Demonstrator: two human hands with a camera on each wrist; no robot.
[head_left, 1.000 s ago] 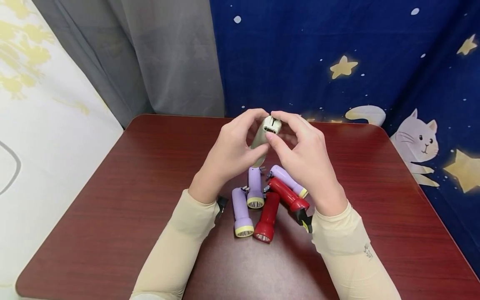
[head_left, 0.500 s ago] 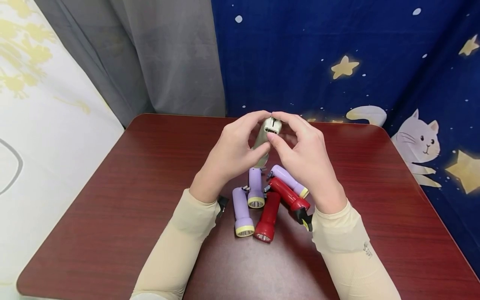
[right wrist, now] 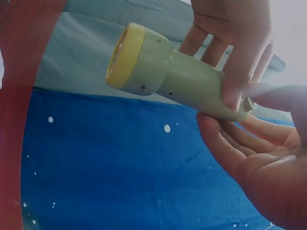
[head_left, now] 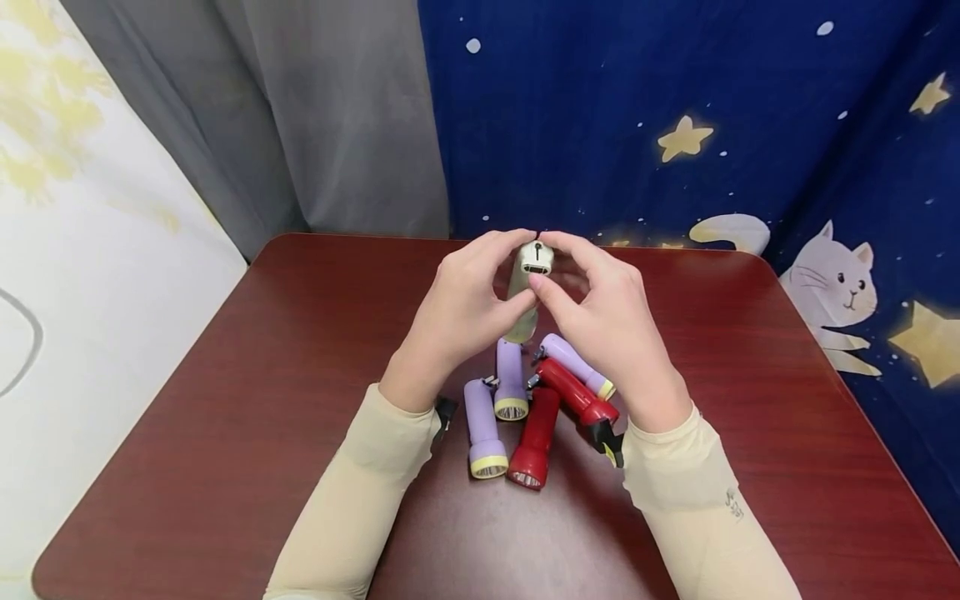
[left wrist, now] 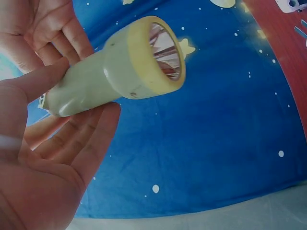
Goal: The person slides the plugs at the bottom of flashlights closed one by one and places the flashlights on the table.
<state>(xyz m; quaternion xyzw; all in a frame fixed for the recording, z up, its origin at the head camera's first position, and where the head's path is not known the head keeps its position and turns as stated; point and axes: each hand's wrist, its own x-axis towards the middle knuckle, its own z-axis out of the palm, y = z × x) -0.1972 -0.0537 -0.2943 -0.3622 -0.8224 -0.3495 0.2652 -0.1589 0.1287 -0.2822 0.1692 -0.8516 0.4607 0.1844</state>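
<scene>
A pale green flashlight [head_left: 522, 313] with a yellow rim is held up above the table between both hands. My left hand [head_left: 467, 302] grips its body with thumb and fingers; in the left wrist view the lens end of the flashlight [left wrist: 91, 84] points away from the palm. My right hand [head_left: 609, 323] holds the tail end, its thumb by the slotted opening there, as the right wrist view of the flashlight [right wrist: 192, 84] also shows. Below lie purple flashlights [head_left: 483, 421] and red flashlights [head_left: 537, 433], lens ends toward the near side.
The flashlights lie close together on the dark red table [head_left: 300, 350], under and between the forearms. Behind the table hang a grey curtain [head_left: 360, 117] and a blue curtain [head_left: 555, 108] with stars and a cat. A white patterned cloth [head_left: 97, 275] is at the left.
The held flashlight has turned slightly more upright and its tail end shifted a little left. Both hands keep their hold; the flashlights on the table have not moved.
</scene>
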